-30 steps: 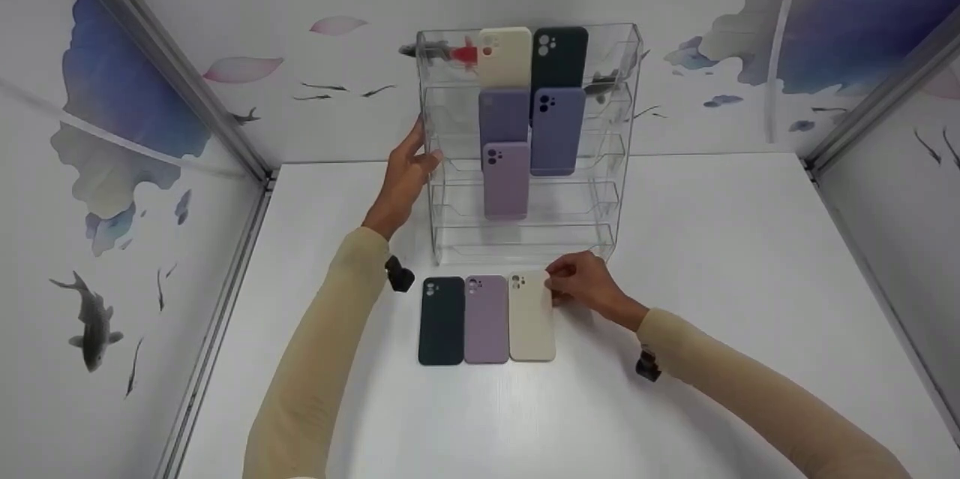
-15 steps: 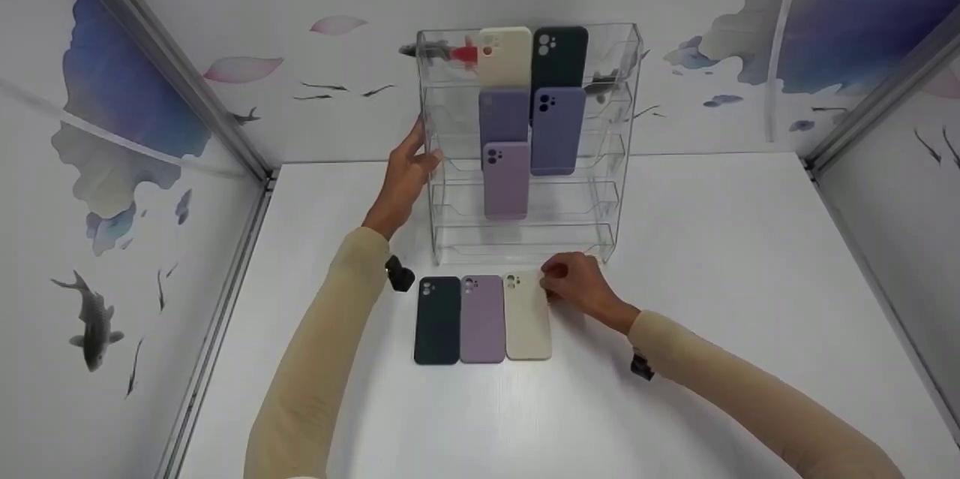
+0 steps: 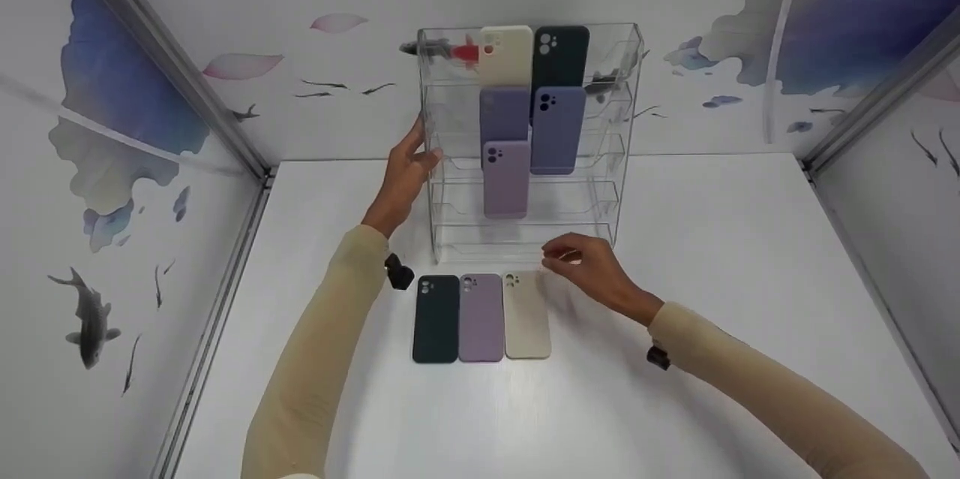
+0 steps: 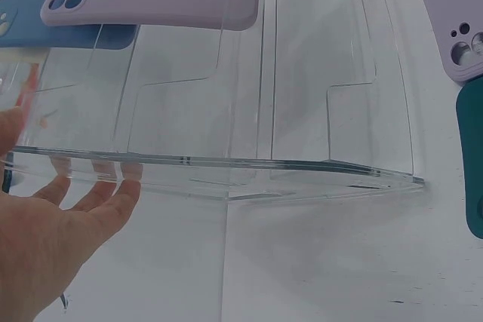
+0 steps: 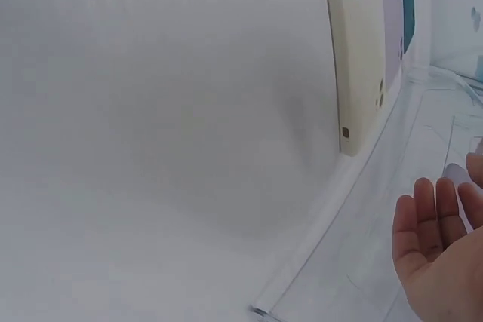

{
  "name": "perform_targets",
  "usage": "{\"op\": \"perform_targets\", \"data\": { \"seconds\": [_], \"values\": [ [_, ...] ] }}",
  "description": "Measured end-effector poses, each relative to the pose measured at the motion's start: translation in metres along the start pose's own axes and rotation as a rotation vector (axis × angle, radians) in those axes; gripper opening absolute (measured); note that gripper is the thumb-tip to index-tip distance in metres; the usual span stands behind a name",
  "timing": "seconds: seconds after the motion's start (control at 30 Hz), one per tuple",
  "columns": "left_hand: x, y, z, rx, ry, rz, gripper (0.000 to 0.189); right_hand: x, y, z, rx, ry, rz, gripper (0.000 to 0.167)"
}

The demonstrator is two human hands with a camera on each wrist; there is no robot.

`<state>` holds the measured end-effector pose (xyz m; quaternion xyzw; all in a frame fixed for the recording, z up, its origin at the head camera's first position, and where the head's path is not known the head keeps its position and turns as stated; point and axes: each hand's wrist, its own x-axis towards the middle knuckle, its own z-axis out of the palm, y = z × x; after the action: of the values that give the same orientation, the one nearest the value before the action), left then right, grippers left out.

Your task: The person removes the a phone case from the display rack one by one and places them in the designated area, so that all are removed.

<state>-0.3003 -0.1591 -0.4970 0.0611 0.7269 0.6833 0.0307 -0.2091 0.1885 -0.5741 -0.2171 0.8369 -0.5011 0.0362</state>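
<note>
Left hand (image 3: 403, 182) holds the near edge of the left side panel of a clear rack (image 3: 465, 235), thumb at the front and fingertips against the outer face. Right hand (image 3: 596, 272) is raised in front of the rack's lower right corner, fingers loosely bent, thumb apart from the forefinger.

Just below the right fingertips, three phone cases lie flat side by side on the white table (image 3: 697, 231): cream case (image 3: 527, 317) nearest that hand, mauve case (image 3: 481, 317) in the middle, dark green case (image 3: 436, 319) at the left end. Camera holes are at the ends towards the rack.

Five further cases stand in the rack: cream and dark green in the top tier, two blue-violet cases (image 3: 557, 134) in the next, one mauve below the left-hand one.

Long beige sleeves (image 3: 315, 344) cover both arms. Beyond stands a white wall (image 3: 360, 118) printed with fish and petals.
</note>
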Motion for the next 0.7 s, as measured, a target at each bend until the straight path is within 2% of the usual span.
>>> {"op": "perform_targets", "data": {
  "seconds": [0.3, 0.53, 0.7],
  "values": [
    [0.003, 0.001, 0.001, -0.001, 0.002, 0.001, 0.074, 0.009, -0.016, -0.024, -0.033, 0.054, -0.073, 0.022],
    [0.001, 0.001, 0.002, -0.004, 0.012, -0.019, 0.073, 0.016, -0.024, -0.042, 0.007, 0.069, -0.041, 0.025],
    [0.001, 0.001, 0.002, 0.004, 0.016, -0.013, 0.074, 0.022, -0.028, -0.057, 0.032, 0.086, -0.062, 0.026]
  ]
}}
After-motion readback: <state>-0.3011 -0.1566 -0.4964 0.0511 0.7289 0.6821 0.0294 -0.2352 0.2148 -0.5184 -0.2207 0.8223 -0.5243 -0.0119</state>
